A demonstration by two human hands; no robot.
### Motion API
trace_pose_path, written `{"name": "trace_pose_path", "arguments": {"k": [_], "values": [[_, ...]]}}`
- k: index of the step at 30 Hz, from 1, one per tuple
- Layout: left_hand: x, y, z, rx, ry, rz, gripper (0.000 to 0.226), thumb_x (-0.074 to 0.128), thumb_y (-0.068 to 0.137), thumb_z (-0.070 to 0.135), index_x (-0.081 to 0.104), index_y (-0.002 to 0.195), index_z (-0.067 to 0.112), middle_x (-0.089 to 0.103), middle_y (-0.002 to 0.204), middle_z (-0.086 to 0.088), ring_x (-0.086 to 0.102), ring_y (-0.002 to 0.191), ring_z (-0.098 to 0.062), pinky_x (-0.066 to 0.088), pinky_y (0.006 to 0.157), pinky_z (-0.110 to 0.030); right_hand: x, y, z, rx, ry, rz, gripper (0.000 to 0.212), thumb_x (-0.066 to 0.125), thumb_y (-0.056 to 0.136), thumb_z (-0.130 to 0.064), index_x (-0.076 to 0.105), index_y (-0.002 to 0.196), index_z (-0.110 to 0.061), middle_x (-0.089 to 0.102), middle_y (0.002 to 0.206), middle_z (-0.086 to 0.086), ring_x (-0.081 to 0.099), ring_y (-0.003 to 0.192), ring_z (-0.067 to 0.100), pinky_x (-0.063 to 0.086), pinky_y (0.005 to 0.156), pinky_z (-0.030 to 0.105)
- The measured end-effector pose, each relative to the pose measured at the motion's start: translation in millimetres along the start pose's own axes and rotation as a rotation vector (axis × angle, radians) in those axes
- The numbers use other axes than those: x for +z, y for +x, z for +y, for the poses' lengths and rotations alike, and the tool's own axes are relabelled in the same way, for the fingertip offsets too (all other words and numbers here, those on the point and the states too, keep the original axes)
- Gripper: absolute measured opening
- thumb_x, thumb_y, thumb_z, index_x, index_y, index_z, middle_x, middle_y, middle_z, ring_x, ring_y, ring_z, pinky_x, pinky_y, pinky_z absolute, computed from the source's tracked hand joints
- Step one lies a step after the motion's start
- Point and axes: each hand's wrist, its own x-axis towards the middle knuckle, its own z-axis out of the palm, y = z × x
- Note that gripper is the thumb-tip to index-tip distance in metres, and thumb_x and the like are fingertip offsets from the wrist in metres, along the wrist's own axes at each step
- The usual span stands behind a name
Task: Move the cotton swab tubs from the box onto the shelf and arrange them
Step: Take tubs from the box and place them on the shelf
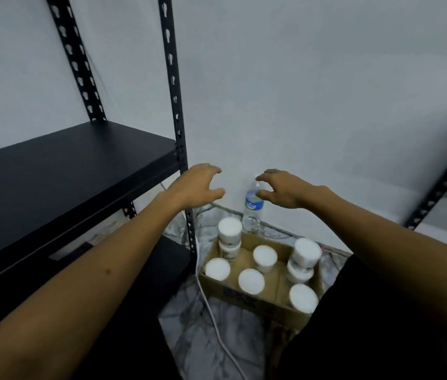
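Reaching out with both arms over the cardboard box [247, 239], left hand [199, 186] and right hand [289, 190] both empty, each grip spread apart with fingers curled, nothing held. Hovering well above the cotton swab tubs [265, 258], all sitting inside the box on the floor: two double stacks at the far corners, singles elsewhere. Judging step as early pickup, black shelf [60, 171] showing bare. Next needing a drop down to a tub, probably the stack tops first. Watching the shelf upright [181, 149] right beside the left hand, water bottle [254, 208] just behind the box's far edge, white cable [211, 311] along its left edge. Having open room above the box
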Motion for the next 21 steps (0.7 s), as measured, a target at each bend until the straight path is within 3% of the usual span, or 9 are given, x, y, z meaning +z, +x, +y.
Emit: {"name": "trace_pose_path", "arguments": {"k": [6,12,21], "values": [[54,34,2,-0.017,-0.046,-0.092,0.062,0.060,0.089,0.039,0.042,0.142,0.011,0.042,0.147,-0.009,0.037,0.136,-0.025,0.033,0.110,-0.038,39,-1,53,0.080,0.036,-0.057,0.055,0.052,0.091,-0.043,0.044,0.137,-0.015,0.048,0.138,0.012,0.048,0.122,0.029,0.041,0.102,0.042],[119,75,-6,-0.034,-0.069,-0.185,0.058,0.063,0.085,0.033,0.048,0.137,0.011,0.051,0.138,-0.012,0.046,0.127,-0.028,0.040,0.103,-0.041,90,3,110,0.193,0.080,-0.129,0.057,0.052,0.092,-0.041,0.040,0.140,-0.013,0.042,0.145,0.013,0.041,0.130,0.029,0.036,0.107,0.041],[211,124,-28,-0.097,-0.096,-0.319,0.055,0.064,0.084,0.035,0.051,0.134,0.015,0.056,0.132,-0.012,0.052,0.118,-0.029,0.046,0.093,-0.041,162,0,169,0.327,0.136,-0.240,0.058,0.053,0.091,-0.043,0.040,0.139,-0.014,0.043,0.143,0.013,0.045,0.126,0.031,0.040,0.103,0.044]]}}
